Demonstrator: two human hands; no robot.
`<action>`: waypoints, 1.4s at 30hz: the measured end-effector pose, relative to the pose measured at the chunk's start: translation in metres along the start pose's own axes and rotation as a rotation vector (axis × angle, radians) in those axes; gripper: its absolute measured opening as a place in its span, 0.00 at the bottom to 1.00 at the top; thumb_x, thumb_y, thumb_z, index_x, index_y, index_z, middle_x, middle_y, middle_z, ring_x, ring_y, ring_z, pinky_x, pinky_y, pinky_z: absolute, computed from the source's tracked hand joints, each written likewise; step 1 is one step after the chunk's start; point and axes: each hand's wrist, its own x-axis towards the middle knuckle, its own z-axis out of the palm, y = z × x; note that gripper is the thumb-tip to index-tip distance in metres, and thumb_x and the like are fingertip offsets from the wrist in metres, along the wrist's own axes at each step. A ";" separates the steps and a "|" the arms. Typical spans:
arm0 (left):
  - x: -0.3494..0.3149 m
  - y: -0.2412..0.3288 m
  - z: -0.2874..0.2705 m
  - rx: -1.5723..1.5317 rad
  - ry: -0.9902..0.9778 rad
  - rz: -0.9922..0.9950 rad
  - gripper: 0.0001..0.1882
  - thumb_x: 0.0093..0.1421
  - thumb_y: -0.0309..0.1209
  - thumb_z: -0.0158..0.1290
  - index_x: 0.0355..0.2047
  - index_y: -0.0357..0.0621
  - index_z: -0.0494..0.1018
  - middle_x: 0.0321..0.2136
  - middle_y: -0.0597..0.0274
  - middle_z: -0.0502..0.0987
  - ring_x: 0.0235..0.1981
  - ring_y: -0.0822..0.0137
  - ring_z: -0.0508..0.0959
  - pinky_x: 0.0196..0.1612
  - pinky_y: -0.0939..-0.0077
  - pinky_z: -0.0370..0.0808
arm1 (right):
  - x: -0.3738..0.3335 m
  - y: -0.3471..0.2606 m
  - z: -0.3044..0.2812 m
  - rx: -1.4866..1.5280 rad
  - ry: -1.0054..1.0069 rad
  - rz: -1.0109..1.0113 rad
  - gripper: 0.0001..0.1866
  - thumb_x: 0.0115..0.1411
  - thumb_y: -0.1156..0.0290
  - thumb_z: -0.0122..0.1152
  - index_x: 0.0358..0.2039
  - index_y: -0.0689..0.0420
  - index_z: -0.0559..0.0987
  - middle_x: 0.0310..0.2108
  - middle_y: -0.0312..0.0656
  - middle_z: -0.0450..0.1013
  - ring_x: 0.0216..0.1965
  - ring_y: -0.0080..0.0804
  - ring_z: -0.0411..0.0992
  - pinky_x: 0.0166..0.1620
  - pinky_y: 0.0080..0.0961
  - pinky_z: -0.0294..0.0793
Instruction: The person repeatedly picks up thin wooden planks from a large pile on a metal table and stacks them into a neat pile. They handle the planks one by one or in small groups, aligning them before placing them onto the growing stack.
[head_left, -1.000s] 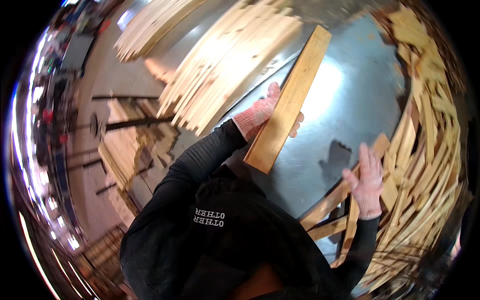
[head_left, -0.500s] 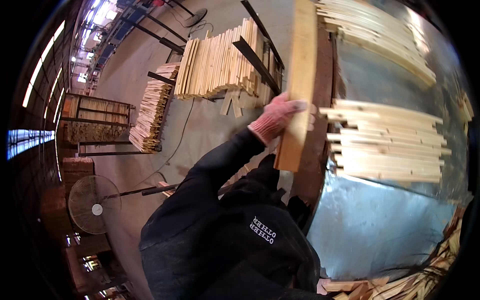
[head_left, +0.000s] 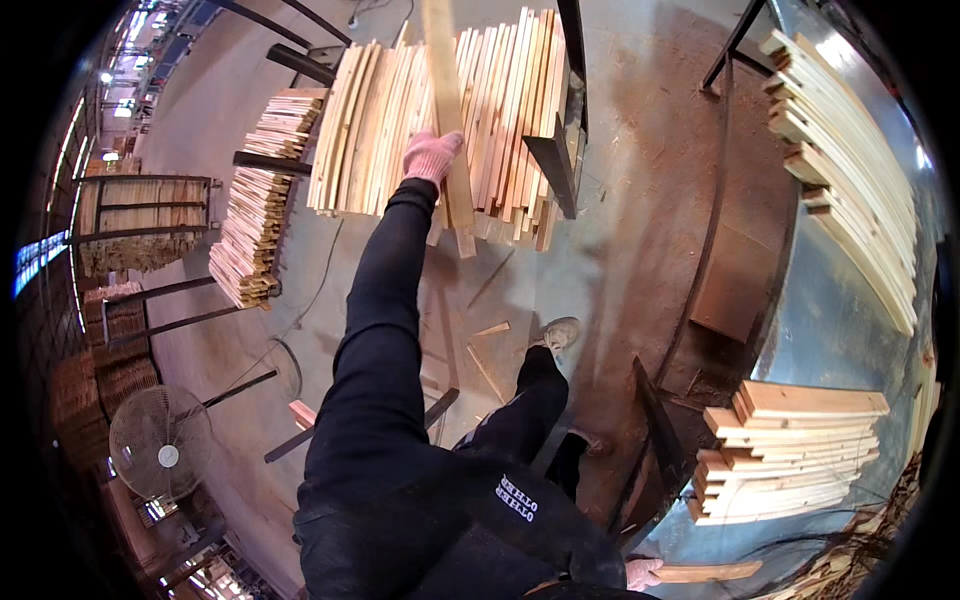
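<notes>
My left hand [head_left: 432,157], in a pink knit glove, is closed round a long wooden board [head_left: 443,70]. It carries the board at arm's length over a stack of wooden boards [head_left: 385,120] on a dark metal rack, with the board's near end jutting past the stack's front edge. At the bottom right my right hand [head_left: 642,573], also gloved in pink, is closed at the end of a short wooden strip [head_left: 710,573]. Part of that hand is hidden behind my jacket.
Two bundles of boards, a near one [head_left: 790,440] and a far one [head_left: 850,180], lie on the metal-topped table [head_left: 800,290] at right. Dark metal arms [head_left: 555,165] project beside the stack. A second stack [head_left: 265,190] and a standing fan [head_left: 160,440] are at left; wood scraps [head_left: 487,372] lie on the floor.
My left hand has swung the board leftward, from beside the table to over the stack. My body has turned left, and the table now appears farther right.
</notes>
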 end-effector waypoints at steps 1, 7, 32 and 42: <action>0.016 0.002 0.016 0.073 0.009 0.080 0.30 0.58 0.55 0.54 0.46 0.40 0.77 0.50 0.42 0.77 0.51 0.45 0.77 0.51 0.54 0.75 | -0.016 -0.008 -0.007 0.015 -0.033 0.047 0.40 0.67 0.37 0.39 0.67 0.57 0.59 0.56 0.65 0.67 0.55 0.62 0.70 0.56 0.51 0.72; 0.053 0.044 0.087 0.133 0.056 0.323 0.33 0.63 0.60 0.47 0.50 0.43 0.74 0.52 0.41 0.76 0.56 0.46 0.74 0.56 0.56 0.73 | 0.028 0.084 0.049 -0.272 0.121 -0.261 0.35 0.70 0.44 0.40 0.63 0.64 0.64 0.49 0.66 0.73 0.49 0.64 0.73 0.52 0.50 0.75; -0.799 0.043 0.145 -0.040 -2.637 -0.338 0.44 0.64 0.63 0.47 0.67 0.42 0.56 0.57 0.44 0.71 0.43 0.51 0.81 0.37 0.61 0.83 | 0.086 0.141 -0.071 0.820 -0.376 -0.389 0.26 0.66 0.50 0.57 0.56 0.55 0.77 0.49 0.52 0.78 0.53 0.47 0.75 0.58 0.36 0.71; -0.845 0.015 0.188 0.525 -1.357 1.126 0.28 0.62 0.51 0.56 0.50 0.41 0.69 0.40 0.47 0.76 0.39 0.57 0.77 0.40 0.62 0.76 | 0.242 0.409 0.001 0.257 -0.151 -0.115 0.53 0.45 0.56 0.76 0.68 0.53 0.58 0.68 0.56 0.50 0.65 0.61 0.50 0.66 0.51 0.54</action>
